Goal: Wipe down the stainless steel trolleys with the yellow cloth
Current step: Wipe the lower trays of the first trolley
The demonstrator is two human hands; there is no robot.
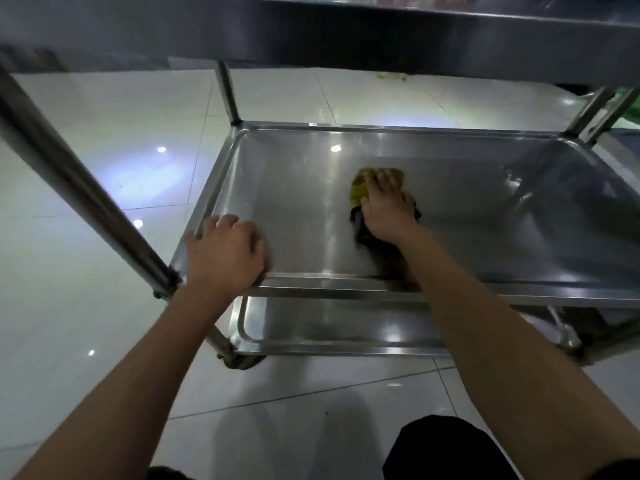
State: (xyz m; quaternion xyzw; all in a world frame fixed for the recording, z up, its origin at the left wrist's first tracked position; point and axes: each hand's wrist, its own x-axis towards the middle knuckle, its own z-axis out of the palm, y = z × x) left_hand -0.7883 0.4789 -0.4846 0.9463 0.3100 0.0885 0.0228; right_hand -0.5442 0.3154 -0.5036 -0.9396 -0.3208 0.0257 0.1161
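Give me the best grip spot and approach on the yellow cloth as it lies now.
Take the yellow cloth at its bunched far-left edge, the only part showing. It lies flat on the trolley's middle shelf under the right hand, whose straight fingers press it down. Probably come from above and the open near side, since the top shelf overhangs and the left hand grips the near rim.

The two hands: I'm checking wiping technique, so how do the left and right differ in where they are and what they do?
The left hand grips the near rim of the middle shelf at its left corner and holds no cloth. The right hand lies further in, fingers straight, pressing the yellow cloth flat on the shelf floor. Both touch the same shelf of the trolley.
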